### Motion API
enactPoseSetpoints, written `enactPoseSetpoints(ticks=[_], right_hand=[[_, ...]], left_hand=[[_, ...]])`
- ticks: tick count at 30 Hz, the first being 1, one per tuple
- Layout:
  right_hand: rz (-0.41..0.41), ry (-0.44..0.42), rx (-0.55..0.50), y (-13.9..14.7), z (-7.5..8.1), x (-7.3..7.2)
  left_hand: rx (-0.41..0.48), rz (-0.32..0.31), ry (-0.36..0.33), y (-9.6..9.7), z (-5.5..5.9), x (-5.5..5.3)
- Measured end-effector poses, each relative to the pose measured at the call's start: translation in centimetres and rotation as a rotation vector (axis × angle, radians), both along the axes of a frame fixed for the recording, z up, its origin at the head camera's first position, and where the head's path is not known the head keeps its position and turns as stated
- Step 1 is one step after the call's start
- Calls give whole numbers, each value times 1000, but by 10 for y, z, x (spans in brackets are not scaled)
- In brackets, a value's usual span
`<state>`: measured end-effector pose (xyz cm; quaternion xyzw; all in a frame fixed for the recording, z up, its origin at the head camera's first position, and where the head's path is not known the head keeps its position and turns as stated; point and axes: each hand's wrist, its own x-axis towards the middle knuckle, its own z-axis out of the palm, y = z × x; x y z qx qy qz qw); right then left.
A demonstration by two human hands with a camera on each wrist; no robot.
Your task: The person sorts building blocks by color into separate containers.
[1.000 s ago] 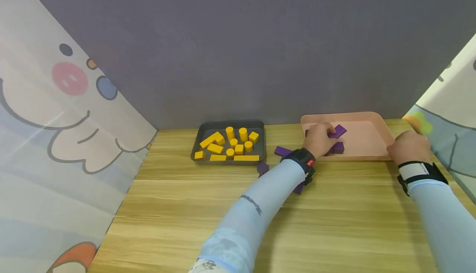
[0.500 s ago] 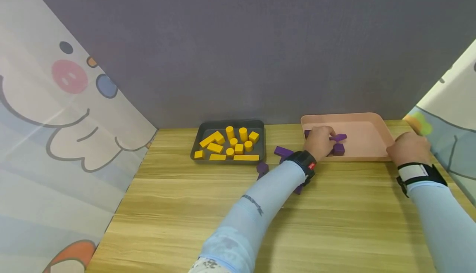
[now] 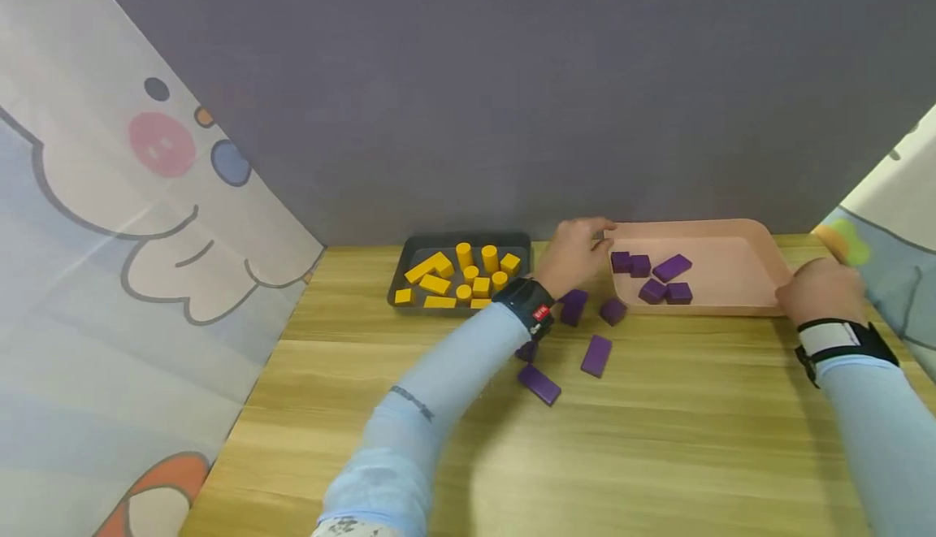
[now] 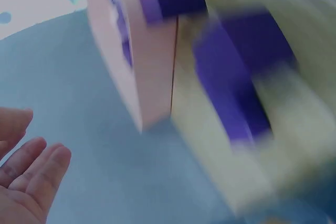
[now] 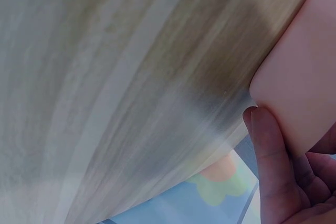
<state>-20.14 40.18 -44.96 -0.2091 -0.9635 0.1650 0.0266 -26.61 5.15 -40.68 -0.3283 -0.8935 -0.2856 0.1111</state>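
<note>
My left hand [image 3: 574, 257] hovers just left of the pink tray [image 3: 724, 269], over the table, with relaxed fingers and nothing held. In the left wrist view the fingers [image 4: 39, 169] are apart from the blurred purple blocks [image 4: 247, 51]. Several purple blocks lie inside the tray's left half, among them a flat rectangular one [image 3: 672, 268]. Below my left hand, more purple blocks are scattered on the table, including a flat block [image 3: 596, 356] and a hexagonal one [image 3: 613, 310]. My right hand [image 3: 822, 289] pinches the tray's right front corner, thumb [image 5: 268, 135] on the outer wall.
A dark grey tray [image 3: 396, 281] with yellow cubes, cylinders and bars stands to the left of the left hand. A grey wall [image 3: 512, 98] rises right behind both trays. Printed panels [image 3: 95, 236] flank the wooden table [image 3: 322, 407].
My left hand has let go of the flat purple block inside the pink tray and moved left, out over the table. The right hand stays at the tray's corner. The head view has shifted slightly.
</note>
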Motion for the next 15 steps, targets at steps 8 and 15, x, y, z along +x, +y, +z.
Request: enactPoseSetpoints(ticks=[8, 15], right_hand=[[-30, -50, 26, 5, 4, 2], [-42, -75, 97, 4, 1, -3]], left_hand=[[-20, -26, -28, -88, 0, 24], [-429, -147, 110, -129, -36, 52]])
